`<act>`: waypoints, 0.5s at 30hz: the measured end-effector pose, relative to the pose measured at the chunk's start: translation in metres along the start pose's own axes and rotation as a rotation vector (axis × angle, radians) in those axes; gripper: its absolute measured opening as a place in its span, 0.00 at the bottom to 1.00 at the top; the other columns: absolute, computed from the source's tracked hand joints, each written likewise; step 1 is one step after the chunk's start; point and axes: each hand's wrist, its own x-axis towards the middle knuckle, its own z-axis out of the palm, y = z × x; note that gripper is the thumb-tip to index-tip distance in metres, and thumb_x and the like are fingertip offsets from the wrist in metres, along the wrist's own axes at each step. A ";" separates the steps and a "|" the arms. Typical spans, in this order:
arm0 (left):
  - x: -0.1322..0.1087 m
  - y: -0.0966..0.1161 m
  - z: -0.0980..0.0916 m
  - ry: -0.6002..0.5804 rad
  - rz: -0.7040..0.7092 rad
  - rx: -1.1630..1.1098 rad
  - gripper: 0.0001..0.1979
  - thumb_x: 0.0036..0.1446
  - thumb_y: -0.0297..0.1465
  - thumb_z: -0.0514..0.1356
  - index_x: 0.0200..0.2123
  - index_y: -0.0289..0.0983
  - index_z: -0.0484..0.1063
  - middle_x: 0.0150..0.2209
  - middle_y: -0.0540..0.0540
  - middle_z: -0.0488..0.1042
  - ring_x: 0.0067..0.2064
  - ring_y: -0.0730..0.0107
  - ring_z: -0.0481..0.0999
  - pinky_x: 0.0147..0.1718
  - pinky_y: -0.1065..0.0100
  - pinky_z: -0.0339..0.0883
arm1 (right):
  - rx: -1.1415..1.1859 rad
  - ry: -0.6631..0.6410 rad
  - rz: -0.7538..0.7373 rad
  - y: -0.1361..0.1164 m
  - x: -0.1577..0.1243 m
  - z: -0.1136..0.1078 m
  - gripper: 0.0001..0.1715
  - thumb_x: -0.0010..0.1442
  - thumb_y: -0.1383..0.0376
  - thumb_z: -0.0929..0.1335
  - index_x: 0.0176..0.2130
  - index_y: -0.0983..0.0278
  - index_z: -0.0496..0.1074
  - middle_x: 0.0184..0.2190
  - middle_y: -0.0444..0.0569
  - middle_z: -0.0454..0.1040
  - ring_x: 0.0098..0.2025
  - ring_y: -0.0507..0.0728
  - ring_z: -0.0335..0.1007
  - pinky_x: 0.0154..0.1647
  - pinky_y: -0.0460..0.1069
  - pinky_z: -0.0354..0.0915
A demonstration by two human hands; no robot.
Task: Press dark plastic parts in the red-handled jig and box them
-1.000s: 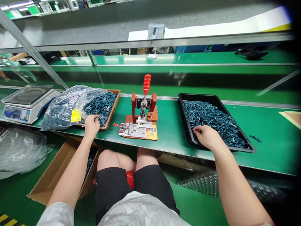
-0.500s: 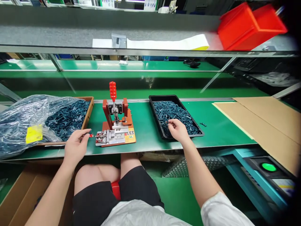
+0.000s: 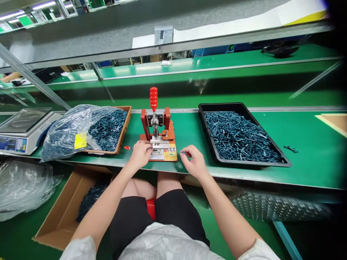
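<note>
A hand toggle press (image 3: 154, 124) with a red ribbed upright handle stands on the green bench in front of me. My left hand (image 3: 140, 154) lies over the metal fixture at the front of the press, with its fingers curled together. What its fingertips grip is hidden. A small red-tipped lever (image 3: 128, 147) sticks out to the left of that hand. Just right of the press base, my right hand (image 3: 195, 161) pinches a small dark plastic piece (image 3: 183, 152). Farther right, a black tray (image 3: 217, 153) holds a heap of similar dark blue pieces.
Left of the press is a brown tray (image 3: 125, 133) of dark pieces, partly under a clear plastic bag (image 3: 67, 126). A scale (image 3: 25, 130) stands beyond it. One loose piece (image 3: 291, 148) lies right of the black tray. Below is a cardboard box (image 3: 58, 209).
My right hand has left the black tray and come over beside the press with a piece. My left hand has moved from the red-tipped lever onto the fixture. The view has shifted.
</note>
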 end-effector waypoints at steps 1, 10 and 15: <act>0.004 0.002 0.003 -0.022 -0.004 0.032 0.10 0.63 0.30 0.58 0.38 0.38 0.81 0.50 0.39 0.80 0.55 0.52 0.74 0.55 0.52 0.69 | 0.012 -0.036 0.044 0.002 -0.001 0.008 0.06 0.61 0.62 0.67 0.32 0.60 0.71 0.27 0.45 0.71 0.28 0.55 0.66 0.30 0.50 0.64; 0.018 0.018 0.008 -0.168 -0.082 0.165 0.12 0.62 0.29 0.56 0.39 0.36 0.80 0.46 0.36 0.80 0.54 0.50 0.76 0.57 0.53 0.68 | 0.130 -0.086 0.139 0.026 -0.003 0.021 0.12 0.63 0.58 0.66 0.37 0.60 0.78 0.36 0.51 0.79 0.37 0.59 0.75 0.38 0.53 0.70; 0.022 0.022 0.009 -0.166 -0.127 0.175 0.12 0.58 0.27 0.58 0.39 0.36 0.82 0.44 0.37 0.81 0.52 0.48 0.77 0.57 0.53 0.69 | 0.266 -0.139 0.216 0.026 -0.004 0.024 0.14 0.62 0.55 0.68 0.42 0.60 0.78 0.38 0.52 0.80 0.36 0.59 0.77 0.39 0.54 0.74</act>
